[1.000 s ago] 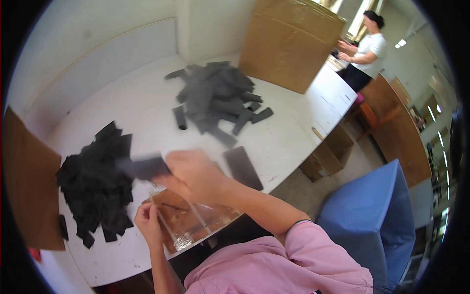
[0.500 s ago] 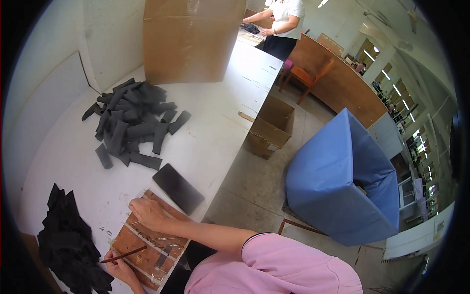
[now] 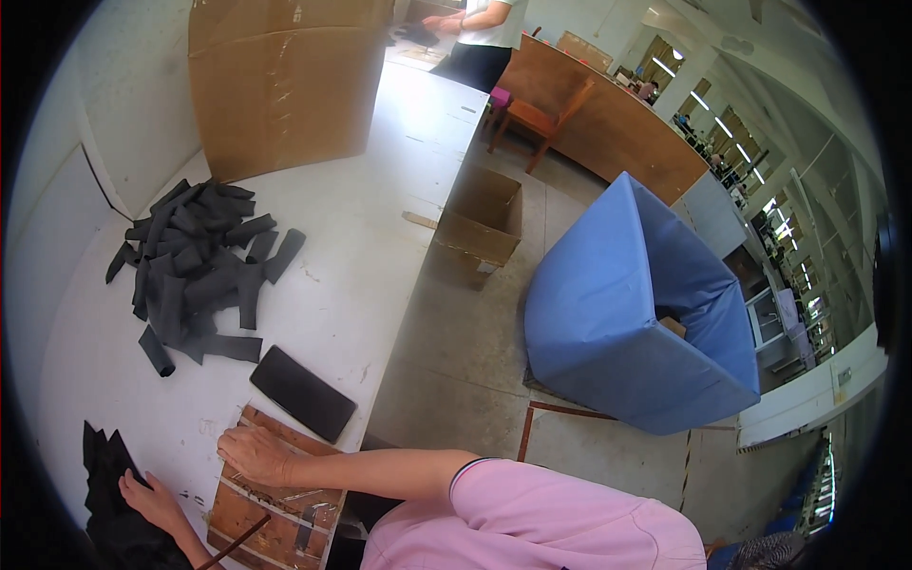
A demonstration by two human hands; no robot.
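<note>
My left hand rests at the edge of a heap of black fabric pieces at the lower left, its fingers apart and touching the cloth. My right hand lies with curled fingers over the far left part of a brown wooden board crossed by pale strips and clear tape. Whatever those fingers hold, if anything, is hidden. A thin dark brown stick slants over the board's near part, close to my left forearm. Just beyond the board lies a flat black rectangular slab.
Rolled black fabric tubes are piled on the white table, before a large cardboard box. Right of the table edge stand an open carton and a blue cloth-covered bin. Another person works at the far end.
My left hand has left the stick and moved left onto the black fabric heap. My right hand stays on the board. The whole view has shifted.
</note>
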